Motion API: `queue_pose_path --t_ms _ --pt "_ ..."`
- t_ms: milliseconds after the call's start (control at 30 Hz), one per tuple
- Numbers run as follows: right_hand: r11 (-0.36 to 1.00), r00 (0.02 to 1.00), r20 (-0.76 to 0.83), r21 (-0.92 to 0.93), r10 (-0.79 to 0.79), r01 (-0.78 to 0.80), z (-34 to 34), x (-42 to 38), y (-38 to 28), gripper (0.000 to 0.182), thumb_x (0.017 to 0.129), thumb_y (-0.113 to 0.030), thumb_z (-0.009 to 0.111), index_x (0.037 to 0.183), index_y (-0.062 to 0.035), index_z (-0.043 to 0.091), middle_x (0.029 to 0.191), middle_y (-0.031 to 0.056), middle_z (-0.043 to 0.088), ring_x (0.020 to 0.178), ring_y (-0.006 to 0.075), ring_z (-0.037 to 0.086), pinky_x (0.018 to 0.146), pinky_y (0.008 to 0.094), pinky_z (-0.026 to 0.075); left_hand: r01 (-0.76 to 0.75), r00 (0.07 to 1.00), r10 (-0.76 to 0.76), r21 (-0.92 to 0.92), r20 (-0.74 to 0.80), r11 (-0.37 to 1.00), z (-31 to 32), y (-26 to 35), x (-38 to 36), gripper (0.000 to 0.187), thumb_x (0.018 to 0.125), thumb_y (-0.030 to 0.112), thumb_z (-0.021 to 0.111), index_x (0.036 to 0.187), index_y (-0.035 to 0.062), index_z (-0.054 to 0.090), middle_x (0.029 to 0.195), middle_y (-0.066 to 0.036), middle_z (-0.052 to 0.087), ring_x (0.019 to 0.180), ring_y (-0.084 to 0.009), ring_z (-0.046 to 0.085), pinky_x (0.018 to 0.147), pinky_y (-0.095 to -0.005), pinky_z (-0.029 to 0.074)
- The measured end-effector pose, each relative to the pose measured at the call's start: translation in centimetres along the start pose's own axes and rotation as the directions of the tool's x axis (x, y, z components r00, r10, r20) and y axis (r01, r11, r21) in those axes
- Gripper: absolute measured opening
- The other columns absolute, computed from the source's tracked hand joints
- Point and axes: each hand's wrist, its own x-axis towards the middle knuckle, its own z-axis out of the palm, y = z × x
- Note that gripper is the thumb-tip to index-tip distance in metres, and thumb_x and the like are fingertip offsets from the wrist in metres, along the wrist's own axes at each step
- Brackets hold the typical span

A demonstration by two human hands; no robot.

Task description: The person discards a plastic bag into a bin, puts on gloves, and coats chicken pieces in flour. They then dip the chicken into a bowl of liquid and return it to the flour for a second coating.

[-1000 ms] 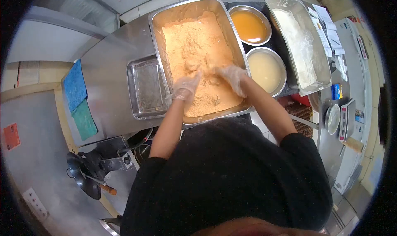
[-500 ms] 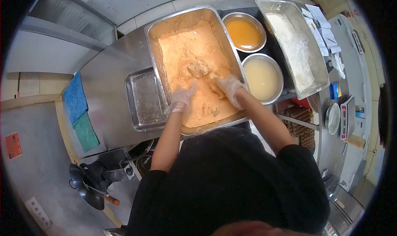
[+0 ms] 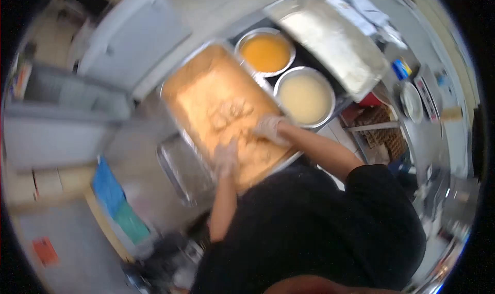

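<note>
A deep metal tray (image 3: 170, 105) holds orange powder (image 3: 201, 93), with several coated lumps (image 3: 232, 111) lying near its middle. My left hand (image 3: 226, 159), in a clear plastic glove, rests at the powder's near left part; motion smears its fingers. My right hand (image 3: 271, 129), gloved too, is at the tray's right side beside the powder and a lump. Its fingers are blurred, and whether they hold something cannot be made out.
Beyond the tray's right side stand a bowl of orange liquid (image 3: 266, 52) and a bowl of pale liquid (image 3: 305, 97). A long tray of white flour (image 3: 330, 44) is farther right. An empty metal tray (image 3: 185, 170) lies left, near blue and green cloths (image 3: 109, 183).
The view has turned and blurred, so the tray appears tilted and lower. Both hands remain at the powder, and the lumps in the middle look more spread out.
</note>
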Motion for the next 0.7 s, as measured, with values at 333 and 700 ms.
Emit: queue_pose_path --t_ms 333,700 --pt "0.789 0.885 0.37 0.437 0.281 -0.433 -3.6 -4.3 -3.9 0.129 0.056 -0.053 0.096 0.163 -0.0167 0.033 0.13 0.0179 0.072 0.115 0.0368 0.069 0.094 0.0477 0.054 0.21 0.886 0.009 -0.418 0.464 0.884 1.0 0.4 -1.3 0.078 0.089 0.048 0.079 0.147 0.0003 0.057 0.136 -0.019 0.067 0.117 -0.034 0.065 0.1 -0.0427 0.049" --pt "0.844 0.89 0.322 0.329 0.322 -0.424 -2.5 -3.1 -3.5 0.076 0.066 -0.064 0.087 0.114 -0.0049 0.08 0.112 0.0176 0.078 0.102 0.0361 0.074 0.089 0.0504 0.056 -0.026 0.964 0.121 -0.37 0.238 0.929 1.7 -0.7 -1.0 0.075 0.095 0.049 0.07 0.145 -0.0055 0.057 0.138 -0.023 0.065 0.119 -0.0396 0.063 0.107 -0.0457 0.047"
